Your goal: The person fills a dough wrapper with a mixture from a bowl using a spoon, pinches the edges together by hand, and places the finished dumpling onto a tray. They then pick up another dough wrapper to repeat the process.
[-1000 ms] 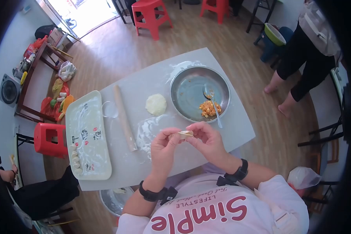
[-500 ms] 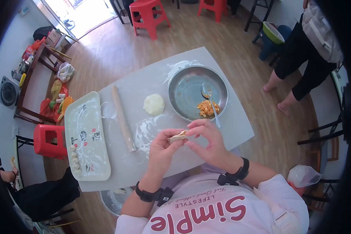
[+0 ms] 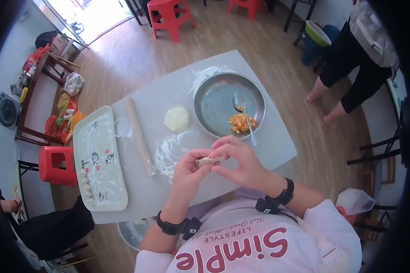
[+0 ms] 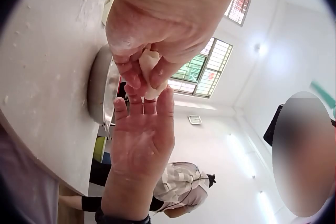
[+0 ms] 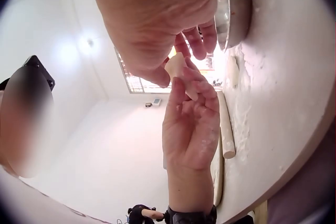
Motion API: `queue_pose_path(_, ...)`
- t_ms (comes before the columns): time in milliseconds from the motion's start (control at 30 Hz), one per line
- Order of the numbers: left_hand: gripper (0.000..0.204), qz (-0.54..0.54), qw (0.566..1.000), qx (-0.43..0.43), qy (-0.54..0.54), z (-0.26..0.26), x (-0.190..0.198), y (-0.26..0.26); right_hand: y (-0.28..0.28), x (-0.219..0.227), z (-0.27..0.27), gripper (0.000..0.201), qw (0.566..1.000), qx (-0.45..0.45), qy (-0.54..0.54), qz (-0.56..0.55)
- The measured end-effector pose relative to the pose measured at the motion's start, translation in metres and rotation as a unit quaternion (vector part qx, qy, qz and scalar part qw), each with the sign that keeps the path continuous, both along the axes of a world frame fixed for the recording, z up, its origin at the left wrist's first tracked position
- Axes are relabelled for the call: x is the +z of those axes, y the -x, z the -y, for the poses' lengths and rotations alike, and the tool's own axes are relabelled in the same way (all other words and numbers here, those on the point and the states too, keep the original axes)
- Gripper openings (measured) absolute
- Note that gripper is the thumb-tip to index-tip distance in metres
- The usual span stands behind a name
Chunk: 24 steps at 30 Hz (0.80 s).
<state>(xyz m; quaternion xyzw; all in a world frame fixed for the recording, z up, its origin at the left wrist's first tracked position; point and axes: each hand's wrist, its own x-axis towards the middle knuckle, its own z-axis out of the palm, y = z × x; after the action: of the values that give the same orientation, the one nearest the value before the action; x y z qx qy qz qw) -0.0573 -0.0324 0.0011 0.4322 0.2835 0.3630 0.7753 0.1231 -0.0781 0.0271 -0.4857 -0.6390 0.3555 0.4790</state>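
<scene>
A small pale dumpling [image 3: 207, 161] is held up over the near part of the table. My left hand [image 3: 187, 170] grips it from the left, thumb in front and fingers curled behind. From the other side, my right hand [image 3: 242, 160] pinches its edge between thumb and index finger, the remaining fingers raised. Both wrist views show the folded dough [image 4: 149, 62] between the fingertips of the two hands. Beyond the hands stands a steel basin [image 3: 214, 102] with orange-yellow filling [image 3: 239, 123] and a spoon [image 3: 251, 131]. A flat round of dough [image 3: 176, 119] lies left of the basin.
A floured rolling pin [image 3: 140, 136] lies on the table [image 3: 168, 204], beside a long tray [image 3: 107, 136] carrying a row of dumplings [image 3: 86, 186]. Another metal bowl [image 3: 131, 232] sits below the near edge. Someone stands at the right; red stools [image 3: 57, 164] are around.
My right fingers came away from the dumpling's top edge half a second ago and now pinch its right part. The dumpling stays in my left hand, its opening showing less filling.
</scene>
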Motion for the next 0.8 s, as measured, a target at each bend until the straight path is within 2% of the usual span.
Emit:
queue_pose_path(100, 0.025, -0.009, 1.000, 0.023, 0.003, 0.001, 0.005, -0.004, 0.000, -0.002, 0.000, 0.026, 0.999, -0.003, -0.041, 0.031)
queue_pose_path(233, 0.024, -0.012, 1.000, 0.018, 0.001, 0.003, 0.005, -0.004, 0.000, -0.006, 0.003, 0.028, 0.998, -0.002, -0.056, 0.019)
queue_pose_path(333, 0.021, -0.009, 1.000, 0.021, -0.005, 0.004, 0.005, -0.003, 0.002, -0.002, 0.006, 0.030, 0.997, -0.041, -0.053, -0.032)
queue_pose_path(400, 0.019, -0.022, 0.999, 0.038, -0.010, 0.005, 0.006, -0.003, 0.005, -0.004, 0.007, 0.028, 0.991, -0.055, 0.042, -0.116)
queue_pose_path(600, 0.017, 0.023, 0.998, 0.050, -0.015, 0.006, 0.000, -0.003, 0.011, -0.015, 0.008, 0.016, 0.981, -0.061, 0.056, -0.176)
queue_pose_path(700, 0.017, -0.024, 0.997, 0.068, -0.011, 0.008, 0.004, -0.001, 0.010, -0.022, 0.009, 0.013, 0.986, -0.067, 0.053, -0.140)
queue_pose_path(800, 0.017, -0.025, 0.997, 0.079, -0.010, 0.009, 0.001, -0.002, 0.010, -0.025, 0.010, 0.016, 0.988, -0.069, 0.048, -0.127)
